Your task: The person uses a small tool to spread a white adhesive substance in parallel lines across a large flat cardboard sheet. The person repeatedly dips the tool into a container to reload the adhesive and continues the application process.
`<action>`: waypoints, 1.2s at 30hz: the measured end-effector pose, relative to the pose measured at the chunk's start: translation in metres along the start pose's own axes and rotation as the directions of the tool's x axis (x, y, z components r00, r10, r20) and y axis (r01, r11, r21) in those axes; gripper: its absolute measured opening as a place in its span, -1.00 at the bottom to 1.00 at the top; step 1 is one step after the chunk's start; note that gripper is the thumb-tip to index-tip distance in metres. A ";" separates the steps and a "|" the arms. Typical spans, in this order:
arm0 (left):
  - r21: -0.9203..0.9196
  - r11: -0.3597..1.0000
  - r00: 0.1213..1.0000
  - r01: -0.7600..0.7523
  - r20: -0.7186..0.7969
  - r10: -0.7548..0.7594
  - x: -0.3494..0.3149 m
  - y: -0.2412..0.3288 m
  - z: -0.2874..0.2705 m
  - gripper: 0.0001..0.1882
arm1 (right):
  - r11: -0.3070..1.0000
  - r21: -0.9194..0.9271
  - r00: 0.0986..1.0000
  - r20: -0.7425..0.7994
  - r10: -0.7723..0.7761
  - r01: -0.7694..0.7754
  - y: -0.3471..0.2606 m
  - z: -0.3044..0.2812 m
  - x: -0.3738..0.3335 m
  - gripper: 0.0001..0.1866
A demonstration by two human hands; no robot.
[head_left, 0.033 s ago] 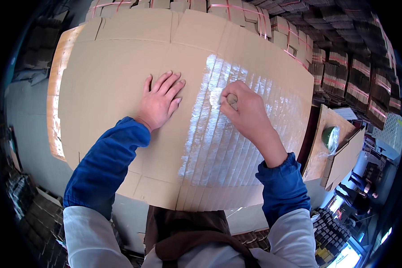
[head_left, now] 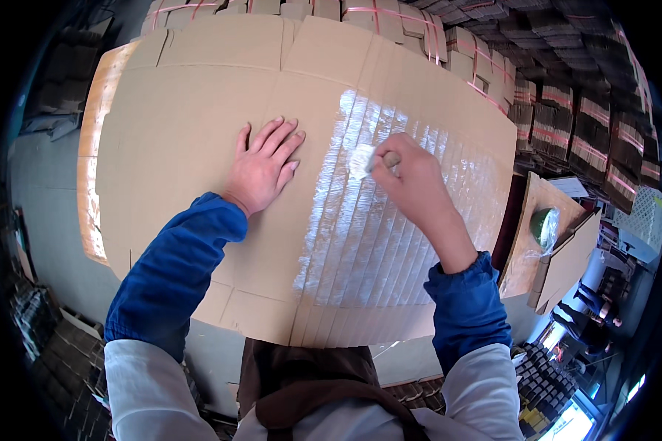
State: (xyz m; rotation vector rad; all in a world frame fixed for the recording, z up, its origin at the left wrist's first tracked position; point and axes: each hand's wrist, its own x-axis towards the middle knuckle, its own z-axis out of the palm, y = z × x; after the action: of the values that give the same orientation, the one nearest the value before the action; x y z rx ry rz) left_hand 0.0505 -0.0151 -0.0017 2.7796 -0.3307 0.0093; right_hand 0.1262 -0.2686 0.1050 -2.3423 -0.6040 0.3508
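White brush (head_left: 362, 159), clamped in right hand (head_left: 413, 178), shifted slightly rightward; left hand (head_left: 260, 173) lies splayed.

So the brush (head_left: 361, 160) has a whitish head and a round tan handle end, right over flat brown cardboard sheets (head_left: 184, 140) here, fanned into overlapping strips streaked with shiny whitish coating (head_left: 357, 228)

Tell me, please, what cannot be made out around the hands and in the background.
Head view: most of the handle of the white-headed tool, hidden by the right hand.
Head view: the cardboard hidden beneath the left hand.
Head view: details of the people at far right, too small.
Head view: the rest of the bright panel, cut off by the lower edge.
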 end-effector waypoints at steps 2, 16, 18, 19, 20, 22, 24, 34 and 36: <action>0.011 1.000 1.000 0.017 0.007 -0.017 -0.003 -0.002 -0.001 -0.48 | 0.995 0.024 0.996 -0.017 0.092 -0.092 -0.014 -0.012 -0.005 -0.86; 0.014 1.000 1.000 -0.015 -0.014 0.015 -0.004 -0.002 0.001 -0.50 | 0.997 0.051 0.996 -0.067 0.063 -0.060 -0.013 0.010 -0.031 -0.88; 0.021 1.000 1.000 0.014 -0.007 -0.014 -0.006 -0.004 -0.001 -0.50 | 0.999 0.037 0.991 -0.130 0.038 -0.033 -0.021 0.002 -0.024 -0.89; 0.021 1.000 1.000 0.019 -0.002 -0.019 -0.007 -0.004 -0.002 -0.50 | 0.997 0.080 0.991 -0.130 -0.009 0.019 -0.023 0.007 -0.019 -0.89; 0.015 1.000 1.000 0.013 -0.005 -0.013 -0.004 -0.003 0.000 -0.49 | 0.991 0.115 0.989 -0.138 -0.055 0.071 -0.025 0.014 -0.010 -0.90; 0.003 1.000 1.000 0.007 -0.009 -0.007 -0.001 -0.001 0.003 -0.49 | 0.993 0.102 0.988 -0.147 -0.044 0.059 -0.013 0.015 0.000 -0.90; -0.002 1.000 1.000 0.003 -0.011 -0.003 -0.001 0.000 0.003 -0.48 | 0.998 0.006 0.986 -0.149 0.068 -0.068 0.014 -0.002 -0.004 -0.90; -0.010 1.000 0.999 0.025 0.025 -0.024 -0.004 -0.001 0.001 -0.47 | 0.985 -0.013 0.977 -0.131 0.169 -0.172 0.004 -0.018 -0.034 -0.86; 0.011 0.999 0.999 0.032 0.022 -0.032 -0.005 -0.003 0.000 -0.47 | 0.990 -0.010 0.982 -0.126 0.141 -0.144 0.002 -0.013 -0.036 -0.86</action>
State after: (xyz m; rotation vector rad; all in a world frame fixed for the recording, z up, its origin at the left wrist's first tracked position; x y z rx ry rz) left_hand 0.0460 -0.0108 -0.0031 2.7973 -0.2927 -0.0276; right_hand 0.1015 -0.2949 0.1161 -2.4118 -0.3825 0.2611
